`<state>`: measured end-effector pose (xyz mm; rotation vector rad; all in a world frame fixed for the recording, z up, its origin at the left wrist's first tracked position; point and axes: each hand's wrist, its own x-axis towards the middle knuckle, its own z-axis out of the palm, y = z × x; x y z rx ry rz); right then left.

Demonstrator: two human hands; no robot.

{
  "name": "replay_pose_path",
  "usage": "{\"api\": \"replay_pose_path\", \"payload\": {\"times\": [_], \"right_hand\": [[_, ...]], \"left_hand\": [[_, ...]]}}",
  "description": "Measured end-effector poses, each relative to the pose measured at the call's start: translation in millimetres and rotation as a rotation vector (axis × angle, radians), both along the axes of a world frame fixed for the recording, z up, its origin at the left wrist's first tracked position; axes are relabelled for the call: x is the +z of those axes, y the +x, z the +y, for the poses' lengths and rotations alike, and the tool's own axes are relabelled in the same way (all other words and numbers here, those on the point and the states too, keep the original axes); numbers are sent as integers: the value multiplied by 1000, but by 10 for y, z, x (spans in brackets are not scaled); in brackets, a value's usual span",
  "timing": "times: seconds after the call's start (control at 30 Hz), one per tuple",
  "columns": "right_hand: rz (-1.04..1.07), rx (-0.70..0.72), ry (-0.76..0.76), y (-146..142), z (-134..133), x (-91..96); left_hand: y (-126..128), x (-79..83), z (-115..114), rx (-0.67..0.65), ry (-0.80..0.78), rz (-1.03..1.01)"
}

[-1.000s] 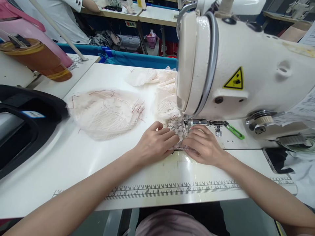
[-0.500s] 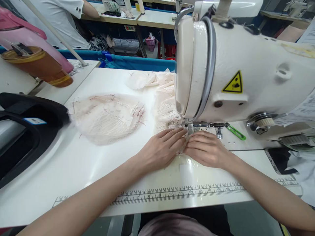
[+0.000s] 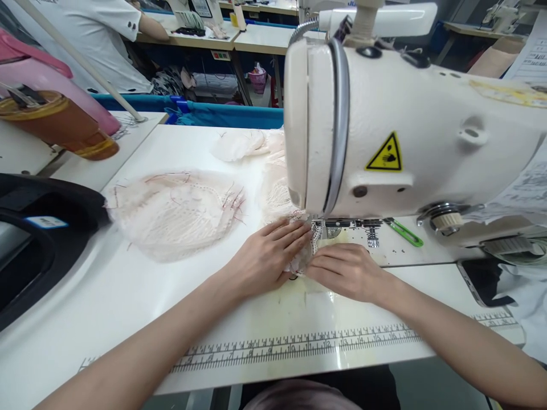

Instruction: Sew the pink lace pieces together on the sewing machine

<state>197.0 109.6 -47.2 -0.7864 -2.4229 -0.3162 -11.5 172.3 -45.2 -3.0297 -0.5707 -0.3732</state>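
Note:
Under the needle end of a white sewing machine (image 3: 384, 191) lies a pale lace fabric (image 3: 276, 196), partly hidden behind the machine head. My left hand (image 3: 269, 253) rests flat on its near part, fingers stretched towards the presser foot. Close by on the right, my right hand (image 3: 348, 269) has its fingers curled together, pinching the near edge of the lace just in front of the foot. The fingertips of both hands are a short gap apart. Another sheer lace piece (image 3: 179, 213) with loose reddish threads lies flat to the left.
A green thread snipper (image 3: 404, 231) lies by the machine base, and a phone (image 3: 481, 282) at the right. At left are a black holder (image 3: 81, 210), a brown cup (image 3: 60, 125) and a pink bottle (image 3: 55, 71). A ruler strip (image 3: 290, 347) runs along the front edge. Another person (image 3: 94, 40) sits beyond.
My right hand has drawn back towards me from the presser foot, and its fingers are more curled. More of the machine's metal plate shows. My left hand stays on the lace; the view has shifted slightly.

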Motion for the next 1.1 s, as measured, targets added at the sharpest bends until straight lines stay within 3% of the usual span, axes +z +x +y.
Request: {"api": "replay_pose_path", "payload": {"times": [0.4,0.8,1.1], "right_hand": [[12,4,35,-15,16,-40],[-34,-117,-118,93,-43,-129],[-27,-168,-123,163,-43,-70]], "left_hand": [[17,20,8,22,32,32],[84,-11,-70,89,78,3],[134,-6,-123,125,94,16]]}}
